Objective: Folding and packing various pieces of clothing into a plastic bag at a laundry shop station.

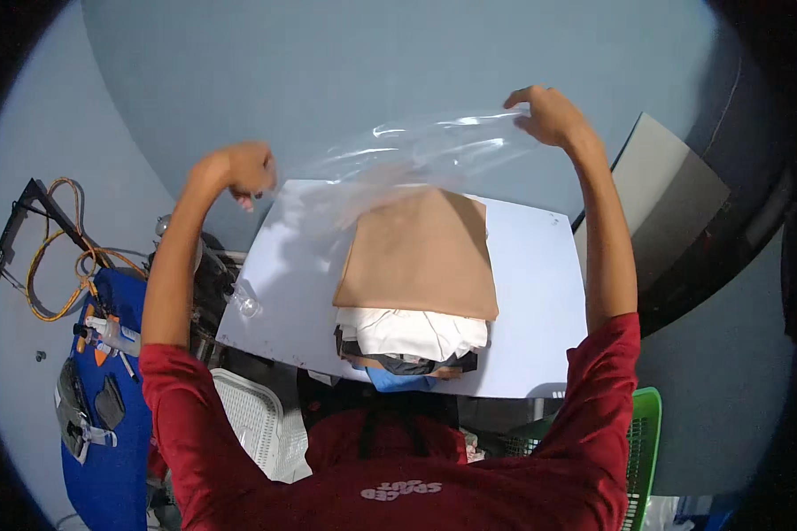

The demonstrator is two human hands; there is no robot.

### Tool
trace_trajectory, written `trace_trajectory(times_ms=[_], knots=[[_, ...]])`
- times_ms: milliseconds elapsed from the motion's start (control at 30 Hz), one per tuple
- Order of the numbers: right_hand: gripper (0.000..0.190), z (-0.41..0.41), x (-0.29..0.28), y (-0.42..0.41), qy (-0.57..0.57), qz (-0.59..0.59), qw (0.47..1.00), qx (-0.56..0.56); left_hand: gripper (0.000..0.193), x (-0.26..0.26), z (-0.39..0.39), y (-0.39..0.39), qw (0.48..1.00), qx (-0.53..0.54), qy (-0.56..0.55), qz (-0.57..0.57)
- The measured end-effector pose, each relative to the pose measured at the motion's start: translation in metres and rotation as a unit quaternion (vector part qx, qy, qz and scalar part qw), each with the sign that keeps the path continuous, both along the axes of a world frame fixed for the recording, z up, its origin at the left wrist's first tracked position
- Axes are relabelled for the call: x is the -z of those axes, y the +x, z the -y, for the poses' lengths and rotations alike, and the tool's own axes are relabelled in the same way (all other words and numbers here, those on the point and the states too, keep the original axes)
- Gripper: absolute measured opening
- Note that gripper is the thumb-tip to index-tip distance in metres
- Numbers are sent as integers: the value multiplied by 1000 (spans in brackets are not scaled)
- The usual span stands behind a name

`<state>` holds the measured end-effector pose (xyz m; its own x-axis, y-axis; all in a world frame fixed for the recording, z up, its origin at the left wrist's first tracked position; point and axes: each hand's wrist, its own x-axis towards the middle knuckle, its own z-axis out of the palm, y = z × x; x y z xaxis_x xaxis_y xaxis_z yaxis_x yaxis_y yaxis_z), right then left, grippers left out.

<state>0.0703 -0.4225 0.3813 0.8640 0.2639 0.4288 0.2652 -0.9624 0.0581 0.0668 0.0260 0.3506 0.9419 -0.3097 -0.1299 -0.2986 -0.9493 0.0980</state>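
A clear plastic sheet or bag (432, 143), blurred in part, stretches above the far side of the white table (538, 285). My right hand (550, 118) grips its upper right end between thumb and fingers. At the other end, my left hand (242, 174) is raised with curled fingers and is blurred; the plastic reaches close to it, and it appears to hold the edge. Below both hands lies a stack of folded clothes, topped by a flat tan folded piece (418, 259). White cloth (412, 332), dark layers and a blue cloth (398, 379) show at its near side.
A small clear plastic object (246, 302) lies near the table's left edge. Left stands a blue surface (123, 425) with a spray bottle (116, 335). White (252, 411) and green baskets (647, 418) sit low on either side. A pale board (664, 192) leans at right.
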Motion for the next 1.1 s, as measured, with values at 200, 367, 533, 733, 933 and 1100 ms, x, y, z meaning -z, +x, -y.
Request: trace_trajectory(times_ms=[200, 367, 533, 733, 933, 1100], knots=[[43, 14, -49, 75, 60, -255, 964, 38, 29, -64, 15, 80, 982, -49, -139, 118], [10, 68, -83, 35, 120, 577, 804, -76, 33, -82, 36, 48, 669, 117, -432, 594], [38, 17, 113, 41, -61, 2, 989, 137, 36, 82, 72, 62, 938, 41, -136, 315], [37, 63, 119, 74, 138, -280, 948, 66, 29, 122, 50, 146, 996, 58, -69, -21], [23, 47, -8, 72, 180, 341, 920, 75, 27, -23, 95, 133, 850, 24, -375, 369], [34, 43, 37, 84, 284, 575, 762, -87, 20, 7, 141, 130, 632, -4, -433, 643]])
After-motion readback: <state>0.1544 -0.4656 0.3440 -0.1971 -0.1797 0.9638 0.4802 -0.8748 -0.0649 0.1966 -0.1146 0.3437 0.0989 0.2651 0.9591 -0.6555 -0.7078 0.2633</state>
